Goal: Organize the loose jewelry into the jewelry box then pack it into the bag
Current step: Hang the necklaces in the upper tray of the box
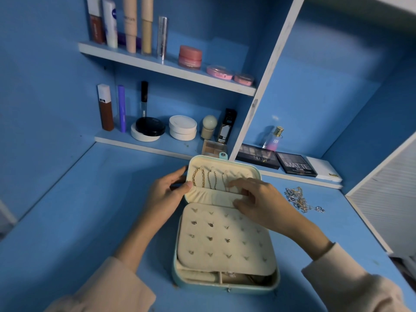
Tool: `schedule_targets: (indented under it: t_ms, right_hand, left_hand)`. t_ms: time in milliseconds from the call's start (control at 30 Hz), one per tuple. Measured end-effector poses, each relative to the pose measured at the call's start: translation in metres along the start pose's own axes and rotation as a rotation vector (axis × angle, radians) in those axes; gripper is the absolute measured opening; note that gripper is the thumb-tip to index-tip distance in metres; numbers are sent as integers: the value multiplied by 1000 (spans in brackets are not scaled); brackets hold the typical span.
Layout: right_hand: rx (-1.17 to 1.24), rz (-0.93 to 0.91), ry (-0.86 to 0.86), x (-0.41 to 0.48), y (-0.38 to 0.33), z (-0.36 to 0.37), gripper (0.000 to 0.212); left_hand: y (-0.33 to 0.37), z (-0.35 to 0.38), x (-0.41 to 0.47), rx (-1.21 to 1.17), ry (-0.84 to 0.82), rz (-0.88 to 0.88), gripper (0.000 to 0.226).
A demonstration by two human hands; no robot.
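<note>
A light teal jewelry box [225, 287] lies open on the blue desk, its cream lid [252, 168] raised at the far side. Gold chains [203, 177] hang inside the lid above an elastic pocket. A cream earring panel [225, 239] with several small studs covers the base. My left hand [167, 191] grips the lid's left edge, thumb on the pocket. My right hand [256, 200] rests over the lid's right part, fingers pinching at a thin chain by the pocket. A pile of loose silver and gold jewelry [299, 199] lies on the desk to the right. No bag is in view.
Two shelves behind hold cosmetics: tubes [130, 23], pink jars [190, 56], compacts [182, 127]. Eyeshadow palettes [296, 167] and a perfume bottle [273, 138] sit on a ledge right behind the box. A white slatted panel [387, 194] stands at the right edge.
</note>
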State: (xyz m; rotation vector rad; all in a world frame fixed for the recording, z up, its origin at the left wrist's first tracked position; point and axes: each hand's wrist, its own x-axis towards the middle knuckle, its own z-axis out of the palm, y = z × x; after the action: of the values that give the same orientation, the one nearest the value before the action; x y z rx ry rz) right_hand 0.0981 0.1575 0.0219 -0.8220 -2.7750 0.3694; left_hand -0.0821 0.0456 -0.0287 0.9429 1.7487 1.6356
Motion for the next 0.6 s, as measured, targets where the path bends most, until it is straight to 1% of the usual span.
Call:
schedule_targets:
  t_ms: [67,100,267,433,500,600]
  right_hand:
    - [-18,18,-10,1,-1,0,46]
    - [-24,18,-8,1,-1,0,46]
    - [4,2,-10,-1,0,-1,25]
    - [23,62,-15,0,-3,-1,21]
    - [21,69,-33,1,-4,0,23]
    - [32,86,-108,3,-4,0,30]
  left_hand:
    - [0,0,0,-2,-3,-3,43]
    - [0,0,0,-1,-3,-5,43]
    - [-1,-1,0,4,-1,-10,44]
    - [0,-1,0,9,-5,-11,44]
    - [0,-1,0,12,-7,-12,43]
    - [0,-1,0,17,-12,-15,42]
